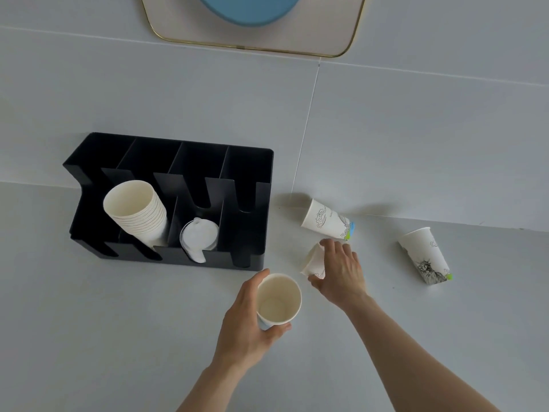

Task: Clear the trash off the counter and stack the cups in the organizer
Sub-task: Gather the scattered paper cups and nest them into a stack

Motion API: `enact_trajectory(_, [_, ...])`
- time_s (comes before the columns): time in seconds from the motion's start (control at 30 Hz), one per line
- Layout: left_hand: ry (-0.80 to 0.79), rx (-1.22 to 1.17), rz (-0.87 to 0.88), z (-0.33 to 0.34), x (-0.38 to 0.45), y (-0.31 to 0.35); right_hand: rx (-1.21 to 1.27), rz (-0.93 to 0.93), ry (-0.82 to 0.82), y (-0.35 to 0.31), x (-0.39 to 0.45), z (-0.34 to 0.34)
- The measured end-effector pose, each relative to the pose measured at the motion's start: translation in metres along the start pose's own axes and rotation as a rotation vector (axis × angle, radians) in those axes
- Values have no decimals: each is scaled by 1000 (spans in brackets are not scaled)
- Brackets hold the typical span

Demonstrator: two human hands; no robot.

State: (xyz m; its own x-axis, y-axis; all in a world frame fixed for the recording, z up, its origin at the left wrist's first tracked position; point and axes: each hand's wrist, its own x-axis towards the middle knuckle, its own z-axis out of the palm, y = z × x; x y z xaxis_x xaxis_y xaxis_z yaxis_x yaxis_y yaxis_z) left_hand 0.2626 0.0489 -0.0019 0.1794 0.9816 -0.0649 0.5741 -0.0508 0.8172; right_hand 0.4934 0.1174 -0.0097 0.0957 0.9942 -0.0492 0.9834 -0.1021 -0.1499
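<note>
Far left of both hands, against the wall: black organizer point(89, 173), several slots. Second slot from its left: nested stack of cups point(135, 209), tilted, mouth toward the camera. Next slot to the right: clear lids point(198, 234), leaning. Remaining slots apparently empty.

Closer, inside the left hand point(246, 328): one paper cup point(279, 301), mouth up, empty. Fingers wrapped around its wall, thumb on the far side, fingertips on the near side, so closed on the cup, above the counter point(89, 337).

Just right of that cup, under the right hand point(341, 272): crumpled cup point(315, 260), flattened and creased, probably trash. Fingers curved over it, thumb at its lower edge, a pinch beginning; full closing hard to confirm.

Just beyond those fingertips: printed cup point(326, 221) lying on its side, mouth toward the organizer. Well apart to the right of the right hand: another printed cup point(424, 257), also on its side.

Handling, as a judgement: all very light, thin paper, easy to dent. Best taken by the wall near the stiffer rolled rim, with mild pressure only. Crumpled one safe to squeeze anywhere. Good cups to be slid mouth-first into the stack, straight, otherwise likely to jam.
</note>
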Motion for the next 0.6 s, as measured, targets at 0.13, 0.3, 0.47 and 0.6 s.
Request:
enact_trajectory(0.13, [2, 1, 5, 0, -1, 0, 471, 96, 127, -10, -19, -32])
enact_trajectory(0.3, [4, -17, 6, 2, 0, 1, 910, 73, 281, -27, -45, -93])
enact_trajectory(0.47, [-13, -19, 8, 0, 1, 1, 1104, -66, 243, -51, -70, -108])
enact_trajectory(0.6, [-15, -54, -5, -2, 1, 5, 910, -142, 110, -60, -82, -79])
